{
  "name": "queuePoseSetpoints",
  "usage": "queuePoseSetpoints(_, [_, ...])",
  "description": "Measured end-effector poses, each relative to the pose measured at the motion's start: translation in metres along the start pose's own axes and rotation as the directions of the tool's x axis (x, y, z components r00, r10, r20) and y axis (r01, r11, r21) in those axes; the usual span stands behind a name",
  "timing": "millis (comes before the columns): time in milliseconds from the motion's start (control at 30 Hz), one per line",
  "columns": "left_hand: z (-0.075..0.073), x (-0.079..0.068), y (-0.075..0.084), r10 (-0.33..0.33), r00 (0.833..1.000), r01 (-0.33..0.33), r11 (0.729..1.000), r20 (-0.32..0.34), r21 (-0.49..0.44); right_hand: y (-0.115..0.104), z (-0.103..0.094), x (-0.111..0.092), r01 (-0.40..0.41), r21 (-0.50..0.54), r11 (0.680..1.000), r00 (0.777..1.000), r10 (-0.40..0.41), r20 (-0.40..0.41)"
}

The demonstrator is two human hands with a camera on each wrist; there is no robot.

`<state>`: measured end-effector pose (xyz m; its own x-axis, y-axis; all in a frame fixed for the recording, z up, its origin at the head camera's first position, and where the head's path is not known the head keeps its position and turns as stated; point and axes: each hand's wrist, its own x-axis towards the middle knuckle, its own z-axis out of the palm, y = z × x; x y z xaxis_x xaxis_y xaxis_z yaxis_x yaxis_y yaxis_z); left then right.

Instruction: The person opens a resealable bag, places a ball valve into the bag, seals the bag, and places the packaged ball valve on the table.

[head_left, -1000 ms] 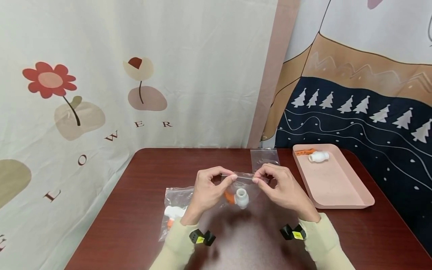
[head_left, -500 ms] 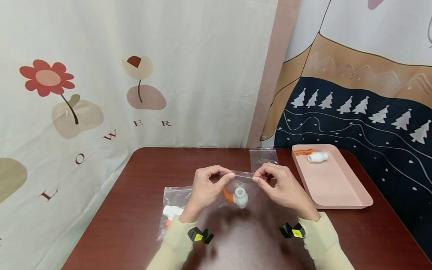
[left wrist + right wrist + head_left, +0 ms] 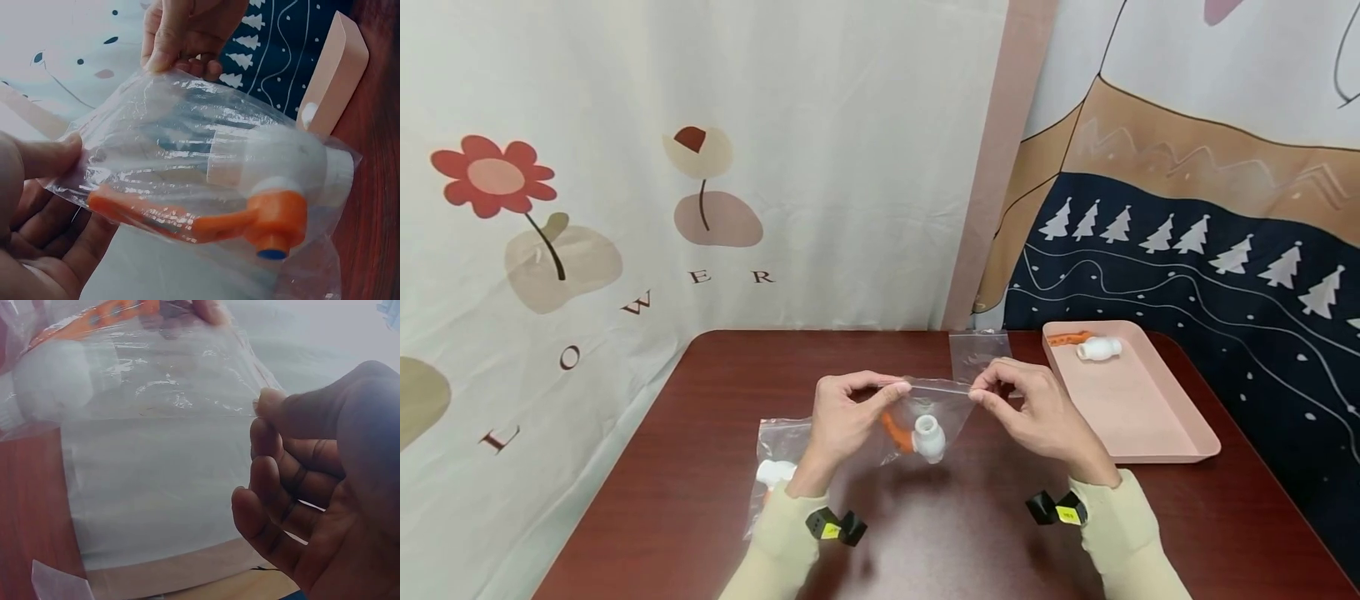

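Note:
A clear zip bag hangs between my two hands, its zip edge drawn straight across the top. Inside it is a white plastic ball valve with an orange lever handle; the handle's hub has a blue end. My left hand pinches the bag's left top corner between thumb and fingers. At the right top corner, my right hand pinches the edge with thumb and forefinger, the other fingers loosely bent, as the right wrist view shows. The valve hangs low in the bag, above the table.
A pink tray at the right holds a white valve body and an orange handle. Left of my left hand lies another zip bag with a white valve inside, partly behind my forearm. One flat clear bag lies at the table's back edge.
My right hand has shifted right along the zip edge to the bag's corner, so the hands are farther apart and the edge is stretched longer. The head view has turned slightly right.

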<state>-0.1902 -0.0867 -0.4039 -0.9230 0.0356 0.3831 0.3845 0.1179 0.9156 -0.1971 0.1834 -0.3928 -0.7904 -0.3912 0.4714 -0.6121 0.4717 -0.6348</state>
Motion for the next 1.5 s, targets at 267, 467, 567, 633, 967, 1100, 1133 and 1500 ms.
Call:
queuePoseSetpoints(267, [0.0, 0.001, 0.003, -0.083, 0.996, 0.082, 0.996, -0.038, -0.021, 0.003, -0.002, 0.0, -0.031, 0.041, 0.999, 0.999, 0.03, 0.028])
queuePoseSetpoints(467, [0.005, 0.0, 0.009, -0.094, 0.996, 0.094, 0.995, -0.004, 0.02, 0.008, 0.003, 0.001, -0.054, 0.075, 0.996, 0.997, 0.05, 0.052])
queuePoseSetpoints(567, [0.009, -0.002, 0.009, -0.082, 0.997, 0.082, 0.996, 0.006, 0.027, 0.005, 0.008, 0.003, -0.066, 0.077, 0.995, 0.993, 0.058, 0.099])
queuePoseSetpoints(633, [0.013, -0.004, 0.01, -0.075, 0.997, 0.075, 0.997, 0.018, 0.037, 0.002, 0.012, 0.003, -0.059, 0.078, 0.995, 0.992, 0.05, 0.118])
queuePoseSetpoints(967, [0.028, -0.008, 0.007, -0.026, 0.995, 0.024, 0.999, 0.096, 0.029, -0.013, 0.024, 0.003, 0.06, 0.123, 0.991, 0.993, -0.072, 0.095])
queuePoseSetpoints(1100, [0.029, -0.007, 0.007, -0.054, 0.991, 0.051, 0.998, 0.126, 0.022, -0.016, 0.024, 0.002, 0.059, 0.136, 0.989, 0.994, -0.071, 0.085])
queuePoseSetpoints(1133, [0.029, -0.007, 0.007, -0.059, 0.989, 0.057, 0.998, 0.133, 0.02, -0.017, 0.024, 0.002, 0.062, 0.137, 0.989, 0.994, -0.074, 0.08])
queuePoseSetpoints(1500, [0.031, -0.008, 0.004, 0.062, 0.987, -0.072, 0.996, 0.15, 0.056, -0.018, 0.027, 0.002, 0.12, 0.1, 0.988, 0.993, -0.121, 0.013])
